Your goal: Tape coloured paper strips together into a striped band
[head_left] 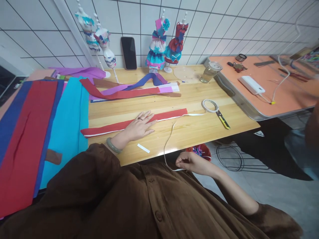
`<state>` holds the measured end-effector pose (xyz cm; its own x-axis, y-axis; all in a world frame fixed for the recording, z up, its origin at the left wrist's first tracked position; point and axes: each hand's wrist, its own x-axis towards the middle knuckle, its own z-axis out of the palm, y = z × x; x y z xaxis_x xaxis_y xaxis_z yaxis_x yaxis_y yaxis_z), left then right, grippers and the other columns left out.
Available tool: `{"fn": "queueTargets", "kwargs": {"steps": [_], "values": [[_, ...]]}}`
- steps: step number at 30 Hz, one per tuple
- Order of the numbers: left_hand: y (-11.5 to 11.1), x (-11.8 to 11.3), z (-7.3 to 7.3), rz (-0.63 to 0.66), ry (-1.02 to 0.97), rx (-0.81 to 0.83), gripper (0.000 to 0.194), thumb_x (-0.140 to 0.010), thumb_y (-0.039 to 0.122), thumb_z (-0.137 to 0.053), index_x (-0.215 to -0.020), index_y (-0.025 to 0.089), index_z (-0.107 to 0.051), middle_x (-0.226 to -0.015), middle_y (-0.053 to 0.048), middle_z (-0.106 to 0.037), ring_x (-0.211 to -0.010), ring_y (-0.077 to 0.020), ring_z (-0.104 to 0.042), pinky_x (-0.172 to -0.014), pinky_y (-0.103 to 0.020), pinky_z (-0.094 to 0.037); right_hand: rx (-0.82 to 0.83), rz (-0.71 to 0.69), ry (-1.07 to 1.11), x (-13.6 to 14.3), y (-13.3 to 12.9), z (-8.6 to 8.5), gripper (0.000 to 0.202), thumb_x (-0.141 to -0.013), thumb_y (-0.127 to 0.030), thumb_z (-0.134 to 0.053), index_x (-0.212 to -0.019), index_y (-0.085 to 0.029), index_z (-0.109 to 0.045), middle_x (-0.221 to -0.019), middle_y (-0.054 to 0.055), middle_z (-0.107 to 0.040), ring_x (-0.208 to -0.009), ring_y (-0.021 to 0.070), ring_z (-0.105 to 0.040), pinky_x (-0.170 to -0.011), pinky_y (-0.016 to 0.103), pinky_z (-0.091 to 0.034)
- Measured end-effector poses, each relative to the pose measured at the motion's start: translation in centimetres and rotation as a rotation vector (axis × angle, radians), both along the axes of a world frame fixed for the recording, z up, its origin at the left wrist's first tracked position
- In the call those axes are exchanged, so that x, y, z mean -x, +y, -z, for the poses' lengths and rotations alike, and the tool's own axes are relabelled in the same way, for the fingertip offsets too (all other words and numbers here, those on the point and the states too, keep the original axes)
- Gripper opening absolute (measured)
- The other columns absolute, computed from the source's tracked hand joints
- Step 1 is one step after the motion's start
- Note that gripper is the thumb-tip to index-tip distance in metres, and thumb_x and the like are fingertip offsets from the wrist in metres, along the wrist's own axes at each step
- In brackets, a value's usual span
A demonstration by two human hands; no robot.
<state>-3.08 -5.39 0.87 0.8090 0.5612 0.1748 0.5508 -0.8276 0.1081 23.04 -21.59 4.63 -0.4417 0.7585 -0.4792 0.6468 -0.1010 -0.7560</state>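
A long red strip (112, 128) with white tape along its near edge lies across the wooden table. My left hand (141, 126) rests flat on it, fingers spread. Off the table's front edge, my right hand (185, 160) is closed on a thin pale strip (164, 149), which curls up onto the tabletop. The white tape runs from the red strip's right end to a tape roll (210, 106). Touching the roll is a yellow and black cutter (223, 119). A short white piece (143, 148) lies just in front of my left hand.
Red, blue and turquoise sheets (67, 132) cover the left side. Behind lie more coloured strips (124, 94), a phone (129, 53), small dressed mannequins (157, 49) and a glass jar (210, 71). An orange table (269, 86) adjoins at right; a red bin (205, 152) stands below.
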Motion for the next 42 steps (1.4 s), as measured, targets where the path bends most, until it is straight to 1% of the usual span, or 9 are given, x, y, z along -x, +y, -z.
{"fn": "queueTargets", "kwargs": {"steps": [3,7,11,18,23,27,30,36,42], "values": [[0.0,0.0,0.1,-0.006,-0.001,-0.001,0.052,-0.090,0.050,-0.032,-0.135,0.025,-0.039,-0.147,-0.005,-0.028,-0.138,-0.0223,-0.013,-0.112,-0.044,-0.012,-0.087,-0.100,0.005,0.9,-0.2,0.2,0.033,-0.079,-0.042,-0.059,-0.099,-0.016,-0.067,-0.090,0.007,-0.063,-0.079,0.0166,-0.057,-0.071,0.028,-0.043],[0.0,0.0,0.1,-0.007,0.007,-0.006,0.051,-0.090,0.049,-0.032,-0.135,0.025,-0.039,-0.146,-0.005,-0.030,-0.138,-0.0227,-0.015,-0.112,-0.045,-0.013,-0.076,-0.211,0.089,2.1,-0.4,0.3,0.025,-0.085,-0.036,-0.052,-0.084,-0.016,-0.068,-0.086,0.006,-0.064,-0.081,0.0154,-0.057,-0.074,0.027,-0.042],[0.1,0.1,0.0,-0.001,0.004,-0.024,0.051,-0.090,0.049,-0.032,-0.135,0.025,-0.039,-0.145,-0.006,-0.031,-0.138,-0.0228,-0.016,-0.112,-0.045,-0.013,-0.042,-0.081,0.125,1.1,0.1,-1.3,0.031,-0.086,-0.041,-0.050,-0.078,-0.015,-0.065,-0.078,0.004,-0.060,-0.072,0.0126,-0.055,-0.065,0.024,-0.042],[0.1,0.1,-0.2,0.004,-0.002,-0.014,0.052,-0.089,0.049,-0.033,-0.132,0.022,-0.043,-0.144,-0.009,-0.033,-0.137,-0.0234,-0.019,-0.112,-0.046,-0.015,0.004,0.246,0.103,-5.1,2.2,-7.5,0.035,-0.083,-0.049,-0.051,-0.086,-0.015,-0.062,-0.067,0.001,-0.055,-0.059,0.0107,-0.050,-0.052,0.023,-0.039],[0.2,0.1,-0.4,0.006,-0.007,-0.005,0.050,-0.089,0.049,-0.034,-0.132,0.024,-0.043,-0.145,-0.007,-0.032,-0.137,-0.0234,-0.019,-0.112,-0.046,-0.015,-0.198,0.565,0.252,-10.5,6.8,-9.5,0.027,-0.080,-0.044,-0.059,-0.087,-0.018,-0.059,-0.061,-0.003,-0.046,-0.053,0.0088,-0.042,-0.051,0.025,-0.036],[0.2,0.1,-0.4,0.007,0.015,-0.012,0.050,-0.090,0.048,-0.033,-0.132,0.023,-0.043,-0.145,-0.007,-0.032,-0.137,-0.0239,-0.018,-0.112,-0.046,-0.015,-0.226,0.713,0.423,-14.1,12.8,-10.3,0.020,-0.080,-0.041,-0.059,-0.079,-0.021,-0.053,-0.053,-0.009,-0.021,-0.044,0.0061,-0.022,-0.048,0.026,-0.030],[0.2,0.1,-0.5,0.004,-0.002,-0.008,0.049,-0.089,0.047,-0.036,-0.131,0.023,-0.044,-0.145,-0.007,-0.033,-0.137,-0.0244,-0.019,-0.111,-0.046,-0.016,-0.267,0.847,0.369,-16.5,17.5,-10.8,0.020,-0.086,-0.037,-0.051,-0.073,-0.022,-0.046,-0.053,-0.010,-0.016,-0.045,0.0049,-0.016,-0.050,0.028,-0.027],[0.4,0.1,-0.6,0.012,0.005,-0.018,0.048,-0.089,0.046,-0.037,-0.130,0.023,-0.045,-0.145,-0.007,-0.032,-0.137,-0.0256,-0.019,-0.111,-0.047,-0.018,-0.251,0.957,0.239,-21.1,25.6,-9.0,0.030,-0.093,-0.028,-0.035,-0.064,-0.023,-0.031,-0.050,-0.011,-0.017,-0.042,0.0029,-0.014,-0.045,0.026,-0.021],[0.6,0.0,-0.5,0.012,0.036,-0.037,0.053,-0.088,0.047,-0.038,-0.134,0.021,-0.040,-0.144,-0.009,-0.033,-0.136,-0.0263,-0.020,-0.110,-0.047,-0.019,-0.230,1.000,0.115,-23.3,29.0,-3.8,0.027,-0.081,-0.023,-0.060,-0.064,-0.020,-0.039,-0.045,-0.011,-0.030,-0.038,0.0042,-0.022,-0.037,0.021,-0.022]]}}
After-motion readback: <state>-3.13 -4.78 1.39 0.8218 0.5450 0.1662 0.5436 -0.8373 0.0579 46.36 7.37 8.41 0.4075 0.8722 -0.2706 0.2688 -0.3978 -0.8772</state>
